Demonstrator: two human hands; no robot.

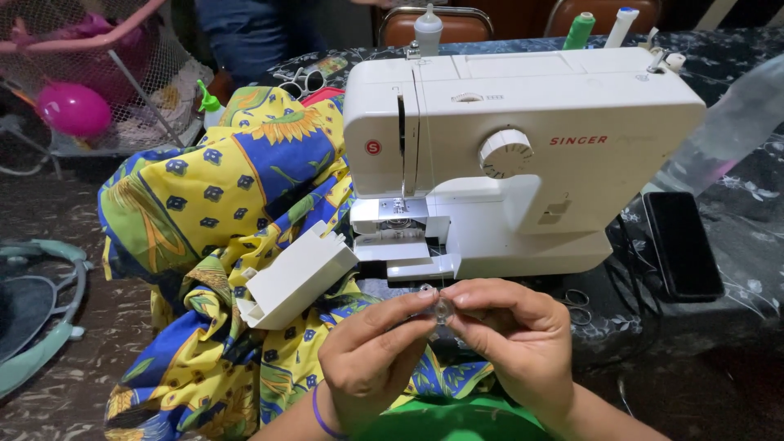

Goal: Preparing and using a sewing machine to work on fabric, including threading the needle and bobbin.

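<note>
Before sewing machine (523, 155) | both hands (371, 359) (514, 339) pinch half-hidden clear bobbin (443, 309)

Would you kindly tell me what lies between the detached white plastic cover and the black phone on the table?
In the head view, the white sewing machine stands between the white cover and the phone, resting on the table.

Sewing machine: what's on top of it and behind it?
On top of the sewing machine stands a white thread spool. Behind it, a green spool, a white spool and chair backs; their lower parts are hidden.
</note>
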